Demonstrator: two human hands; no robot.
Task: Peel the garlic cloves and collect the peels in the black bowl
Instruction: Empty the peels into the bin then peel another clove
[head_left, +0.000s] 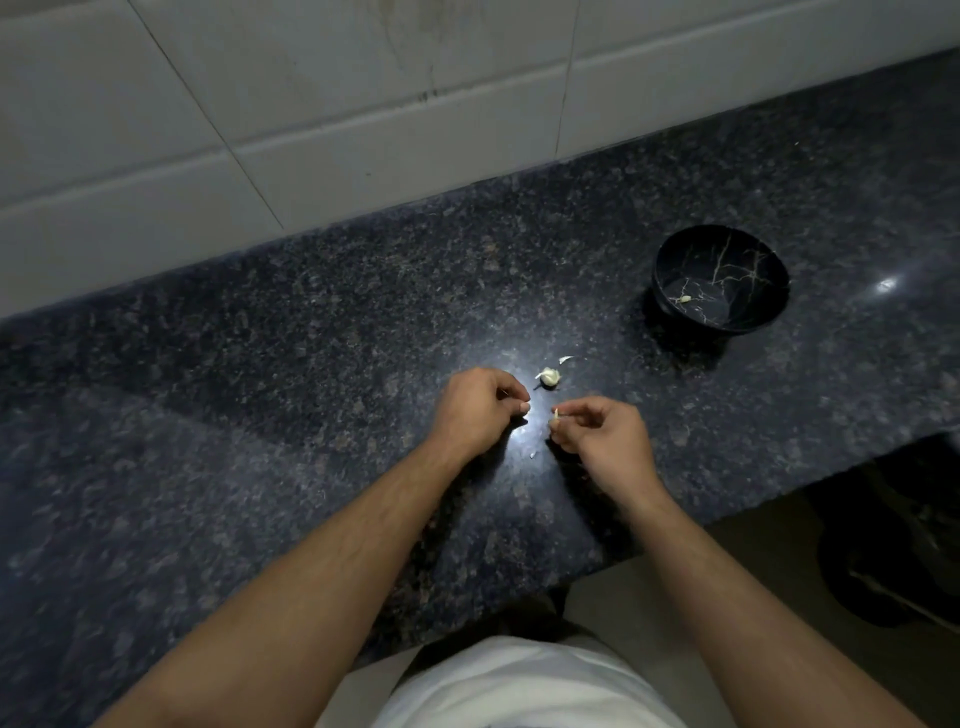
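While the right hand (597, 431) pinches a pale sliver of garlic peel (556, 414) and the left hand (478, 410) curls on nothing visible, the black bowl (748, 244) stands well off to the right, nearer the right hand, with the garlic clove (549, 378) on the counter (260, 364) just beyond both hands' fingers.

A dark speckled granite counter (322, 332) runs along a white tiled wall. On it stand a black bowl (721, 279) with pale veining, off to the right, and nearer the middle a garlic piece (549, 377) with a loose peel (565, 359) just beside it. A small pale scrap (533, 454), probably another bit of peel, lies closer to the counter's front edge.
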